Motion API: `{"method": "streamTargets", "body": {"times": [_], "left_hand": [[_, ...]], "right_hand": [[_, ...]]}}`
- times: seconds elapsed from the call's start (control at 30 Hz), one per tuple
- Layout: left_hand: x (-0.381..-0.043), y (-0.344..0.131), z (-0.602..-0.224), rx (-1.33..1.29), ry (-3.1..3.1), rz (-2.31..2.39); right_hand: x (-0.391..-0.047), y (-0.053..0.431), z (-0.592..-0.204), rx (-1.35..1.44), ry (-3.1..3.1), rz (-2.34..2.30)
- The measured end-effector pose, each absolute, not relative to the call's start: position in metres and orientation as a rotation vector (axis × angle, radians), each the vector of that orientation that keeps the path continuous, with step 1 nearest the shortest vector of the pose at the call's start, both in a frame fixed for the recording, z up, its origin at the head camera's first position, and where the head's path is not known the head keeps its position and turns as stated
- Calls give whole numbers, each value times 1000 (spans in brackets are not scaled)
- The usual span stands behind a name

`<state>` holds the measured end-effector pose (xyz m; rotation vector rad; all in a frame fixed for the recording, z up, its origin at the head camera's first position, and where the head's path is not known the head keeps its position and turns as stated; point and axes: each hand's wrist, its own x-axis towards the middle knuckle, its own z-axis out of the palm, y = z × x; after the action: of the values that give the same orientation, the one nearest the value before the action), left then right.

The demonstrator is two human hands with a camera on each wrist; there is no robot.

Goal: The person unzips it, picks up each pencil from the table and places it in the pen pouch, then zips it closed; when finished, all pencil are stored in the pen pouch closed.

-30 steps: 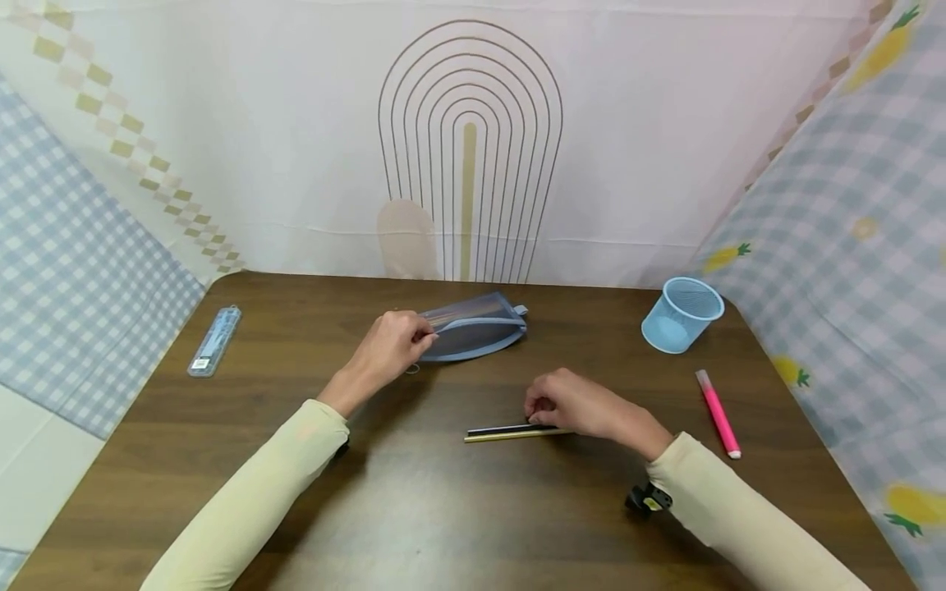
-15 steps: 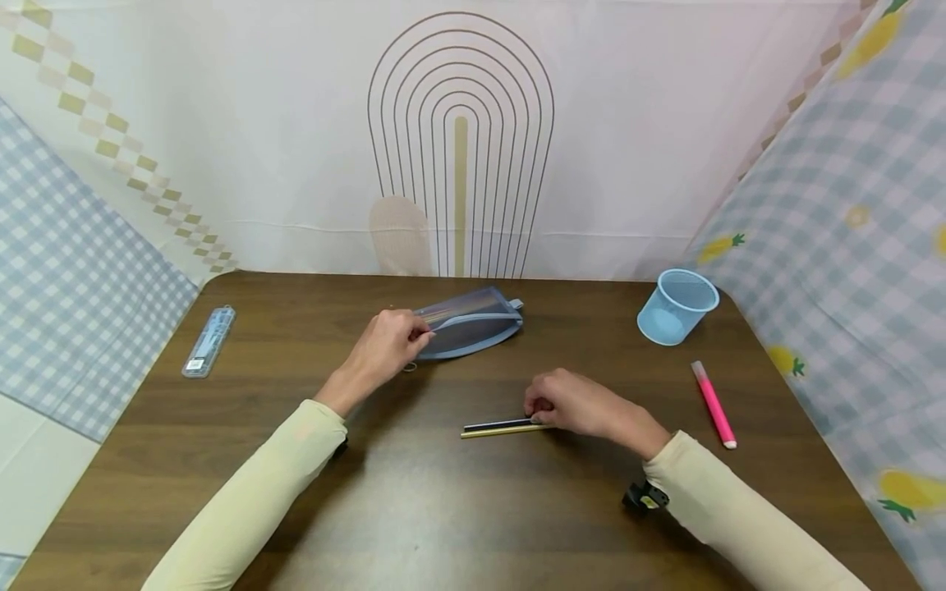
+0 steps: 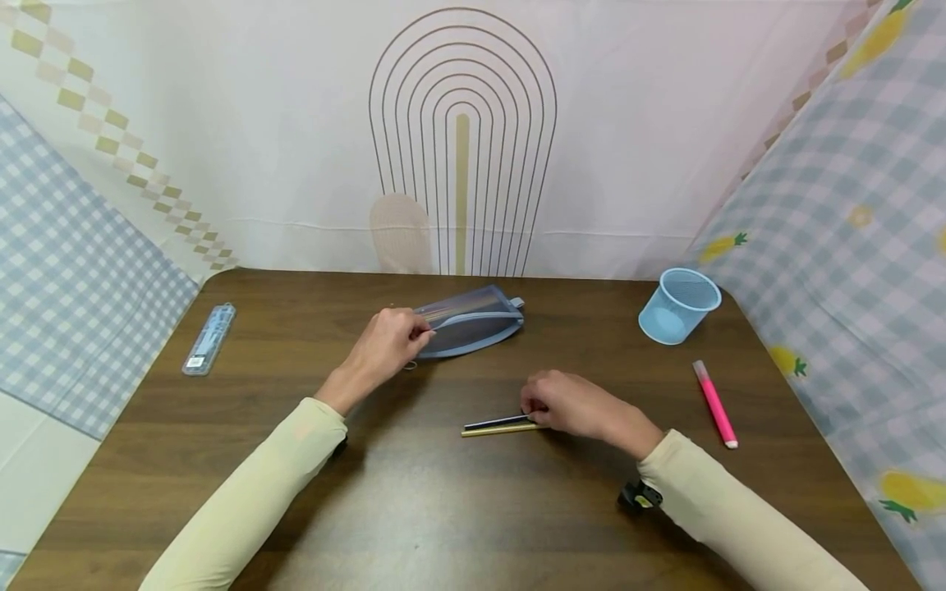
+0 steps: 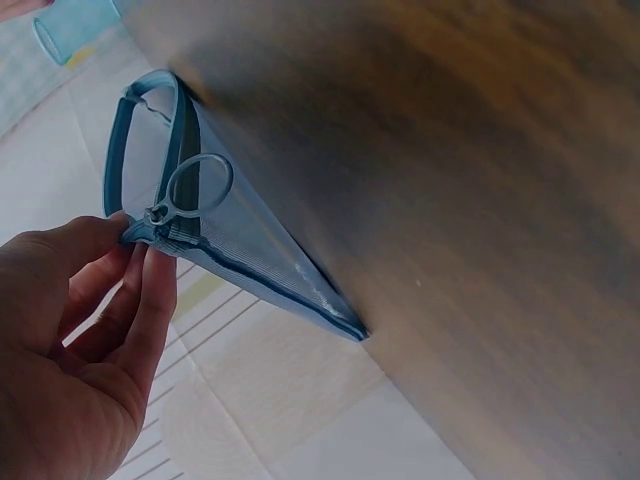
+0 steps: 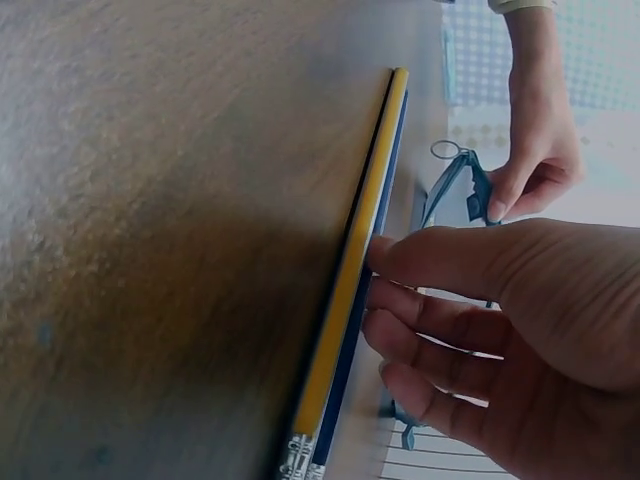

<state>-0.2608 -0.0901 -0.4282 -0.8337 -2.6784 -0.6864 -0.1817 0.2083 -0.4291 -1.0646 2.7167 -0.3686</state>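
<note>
My left hand (image 3: 390, 343) pinches the left end of a translucent blue zip pencil pouch (image 3: 473, 335), thumb against fingers beside the zip. In the left wrist view the mouth of the pouch gapes and a ring pull (image 4: 200, 185) hangs at its corner. Thin streaks show through the pouch wall. Two pencils lie side by side on the table, a yellow pencil (image 3: 498, 429) and a dark blue pencil (image 3: 491, 423). Thumb and fingertips of my right hand (image 3: 580, 406) pinch the dark blue one, its right end angled away from the yellow one. Metal ferrules (image 5: 298, 455) show at their near ends.
A pink marker (image 3: 715, 405) lies on the right of the wooden table (image 3: 414, 509). Behind it stands a light blue mesh cup (image 3: 668, 318). A slim clear-and-blue case (image 3: 209, 341) lies at the far left. Patterned curtains (image 3: 296, 148) hang around the table.
My right hand has shifted slightly left, and the right end of the dark blue pencil has swung up from the yellow pencil. The left hand keeps its hold on the pouch.
</note>
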Motion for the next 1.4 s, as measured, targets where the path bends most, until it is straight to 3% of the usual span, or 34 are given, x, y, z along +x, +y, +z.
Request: {"method": "streamTargets", "body": {"times": [0.3,0.5,0.7,0.97,1.4], "left_hand": [[-262,-89,-428,-858,-2674,-674],[-264,-88,-425,-862,-2661,-679],[-264,-89,-424,-856,-2679,-674],[-264,-87,-425,-856,-2684,-670],[-264,-88,-425,-839,-2662,-679]], "right_hand": [[-188,209,-425,-1260,2739,-220],[-192,212,-403,-1178,2532,-691],[-196,208,-392,-756,2026,-1315],[-218,200,-421,-23,1492,-1702],[-260,166,-446,326,1209,-1983]]}}
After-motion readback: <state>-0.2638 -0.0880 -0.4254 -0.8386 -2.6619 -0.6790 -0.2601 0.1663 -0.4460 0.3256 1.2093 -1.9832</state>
